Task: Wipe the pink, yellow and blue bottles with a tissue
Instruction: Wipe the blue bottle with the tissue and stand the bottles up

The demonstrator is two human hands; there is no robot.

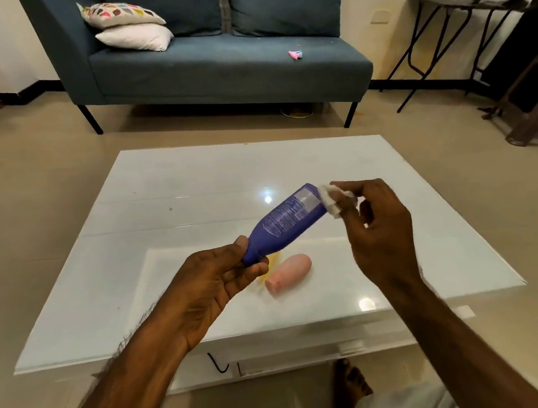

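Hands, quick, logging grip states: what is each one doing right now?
Left hand: closed around the cap end of the blue bottle.
Right hand: pinching a tissue against the bottle's base.

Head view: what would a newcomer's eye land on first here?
The blue bottle, held tilted above the white table by the left hand, while the right hand presses a tissue to its far end. Below it, the pink bottle lies on its side.
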